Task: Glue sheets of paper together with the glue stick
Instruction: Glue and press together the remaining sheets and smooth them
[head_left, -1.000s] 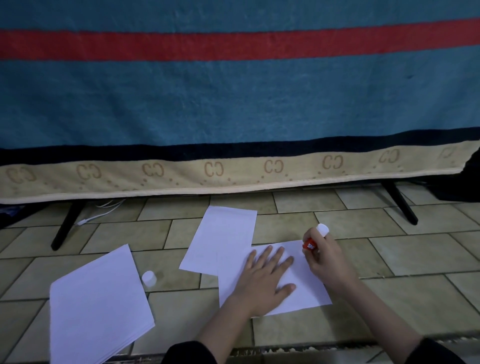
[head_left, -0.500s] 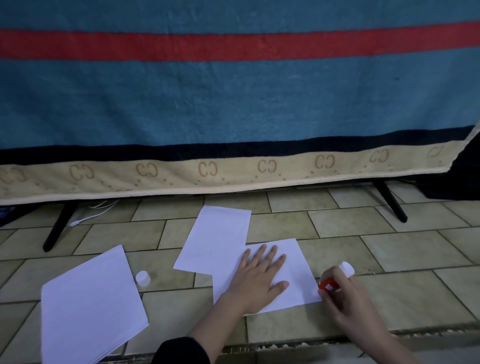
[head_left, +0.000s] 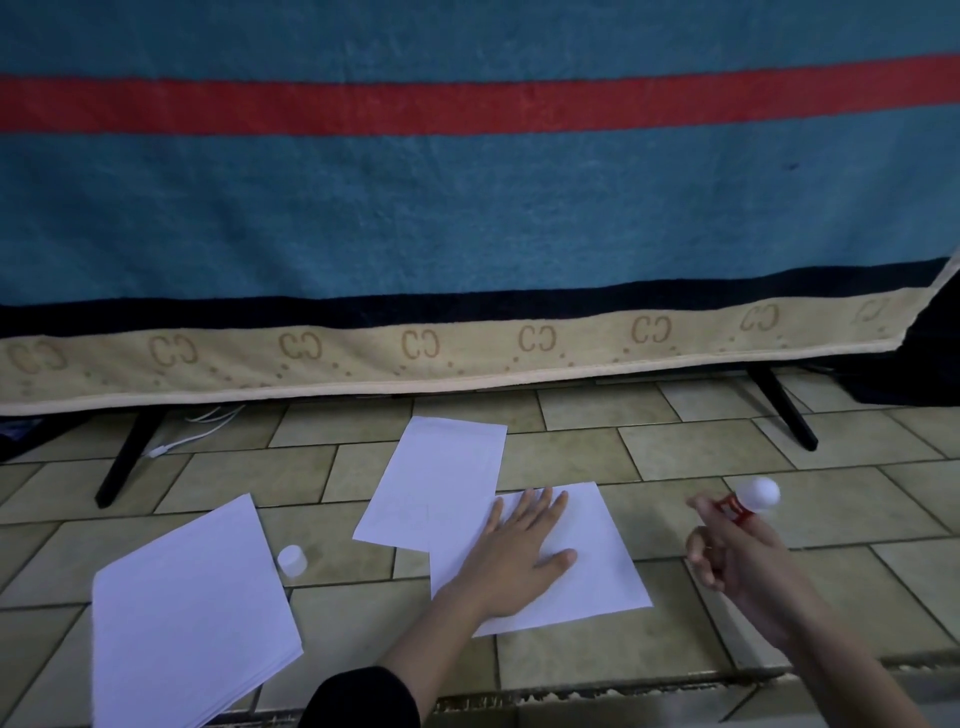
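A white sheet (head_left: 592, 577) lies on the tiled floor, overlapping the lower right corner of a second white sheet (head_left: 441, 478) behind it. My left hand (head_left: 519, 556) presses flat on the near sheet with fingers spread. My right hand (head_left: 737, 561) is raised off to the right of the sheet and grips a red glue stick (head_left: 743, 504) with its white end pointing up; the stick is blurred. The glue stick's white cap (head_left: 292, 560) stands on the floor to the left.
A stack of white paper (head_left: 187, 618) lies at the lower left. A blue blanket with a red stripe (head_left: 467, 208) hangs over a rack with black legs (head_left: 124, 457) (head_left: 784, 410). White cables (head_left: 197, 431) trail under it.
My right hand ran the glue stick down the sheet's right edge, then lifted away to the right. My left hand has stayed pressed on the sheet.
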